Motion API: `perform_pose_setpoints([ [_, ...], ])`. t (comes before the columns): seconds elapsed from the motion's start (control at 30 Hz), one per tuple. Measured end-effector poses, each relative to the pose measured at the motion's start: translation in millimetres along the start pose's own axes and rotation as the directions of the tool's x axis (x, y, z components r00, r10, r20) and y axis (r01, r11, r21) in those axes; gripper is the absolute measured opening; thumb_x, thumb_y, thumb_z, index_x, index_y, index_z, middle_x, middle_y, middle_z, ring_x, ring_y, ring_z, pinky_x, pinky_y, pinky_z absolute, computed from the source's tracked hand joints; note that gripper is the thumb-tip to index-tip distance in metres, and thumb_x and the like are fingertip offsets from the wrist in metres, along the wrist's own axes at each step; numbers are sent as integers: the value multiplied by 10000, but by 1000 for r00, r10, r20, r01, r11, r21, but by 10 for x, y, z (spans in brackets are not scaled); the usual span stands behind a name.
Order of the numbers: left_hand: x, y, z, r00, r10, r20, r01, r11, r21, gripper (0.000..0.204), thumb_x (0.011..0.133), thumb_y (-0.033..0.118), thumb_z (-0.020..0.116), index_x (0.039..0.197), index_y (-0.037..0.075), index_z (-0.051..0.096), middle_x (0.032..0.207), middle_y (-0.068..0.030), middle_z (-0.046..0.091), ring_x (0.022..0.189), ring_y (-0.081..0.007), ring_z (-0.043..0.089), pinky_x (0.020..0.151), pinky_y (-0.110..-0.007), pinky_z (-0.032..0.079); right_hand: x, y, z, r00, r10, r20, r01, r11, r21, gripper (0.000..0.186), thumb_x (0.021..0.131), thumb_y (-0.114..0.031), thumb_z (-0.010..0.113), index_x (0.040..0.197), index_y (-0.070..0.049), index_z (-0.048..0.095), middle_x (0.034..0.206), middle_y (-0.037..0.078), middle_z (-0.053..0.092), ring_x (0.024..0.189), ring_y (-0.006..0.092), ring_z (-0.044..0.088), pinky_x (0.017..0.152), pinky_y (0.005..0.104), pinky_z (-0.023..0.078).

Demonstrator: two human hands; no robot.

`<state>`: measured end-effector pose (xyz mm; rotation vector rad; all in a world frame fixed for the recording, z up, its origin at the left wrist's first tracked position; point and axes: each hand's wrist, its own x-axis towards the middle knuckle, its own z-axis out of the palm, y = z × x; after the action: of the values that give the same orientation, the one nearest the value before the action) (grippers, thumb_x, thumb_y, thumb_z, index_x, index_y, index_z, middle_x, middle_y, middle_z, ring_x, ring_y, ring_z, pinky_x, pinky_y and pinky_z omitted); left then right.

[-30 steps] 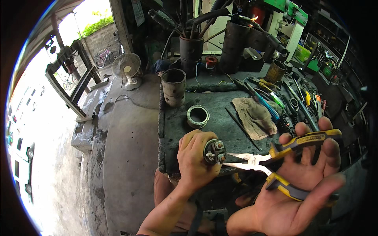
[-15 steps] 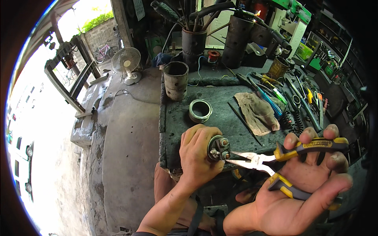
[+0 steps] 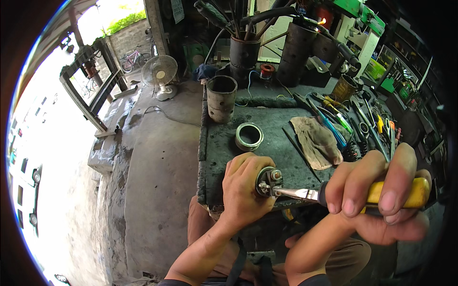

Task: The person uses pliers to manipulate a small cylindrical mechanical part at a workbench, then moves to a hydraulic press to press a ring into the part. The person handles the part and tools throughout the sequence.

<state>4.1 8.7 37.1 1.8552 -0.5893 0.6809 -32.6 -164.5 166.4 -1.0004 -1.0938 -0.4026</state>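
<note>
My left hand [image 3: 241, 190] grips a round metal component [image 3: 269, 180] with threaded terminals and small nuts on its upward face, near the bench's front edge. My right hand [image 3: 374, 190] is closed around the handles of yellow-and-dark long-nose pliers [image 3: 305, 194]. The pliers lie nearly level, their tips at a terminal on the component; whether they grip it is hard to tell. A short metal ring [image 3: 249, 137] rests on the dark bench [image 3: 224, 162] just beyond my left hand.
Metal cylinders [image 3: 221, 102], a red wire spool [image 3: 267, 70] and a small flame [image 3: 322, 21] are toward the back. A rag [image 3: 315, 143] and several hand tools [image 3: 362, 124] lie at right. A fan [image 3: 159, 76] and a steel frame [image 3: 90, 90] stand left.
My right hand has turned over and closed round the pliers' handles, which were spread on the open palm. The pliers' jaws have swung to look narrower, their tips reaching the terminals.
</note>
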Motion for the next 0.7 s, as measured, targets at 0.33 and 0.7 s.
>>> perform_pose_setpoints([
  [0.33,32,37,-13,1000,-11,28,10,1000,30,450,626,35,801,1054,115,688,999,-68,688,1076,-326,652,961,-435,485,506,104,-355,848,38,529,-281,878,387,237,1062,-133,578,842,-57,532,1121,203,707,845,435,712,665,546,623],
  [0.7,-7,10,23,1000,-22,-9,23,999,48,482,591,34,854,1044,87,695,994,-84,684,1012,-332,663,927,-422,526,-247,-259,345,895,-113,-431,-109,883,-457,625,1174,-535,286,1450,-39,548,1668,269,345,1403,404,528,1121,593,503],
])
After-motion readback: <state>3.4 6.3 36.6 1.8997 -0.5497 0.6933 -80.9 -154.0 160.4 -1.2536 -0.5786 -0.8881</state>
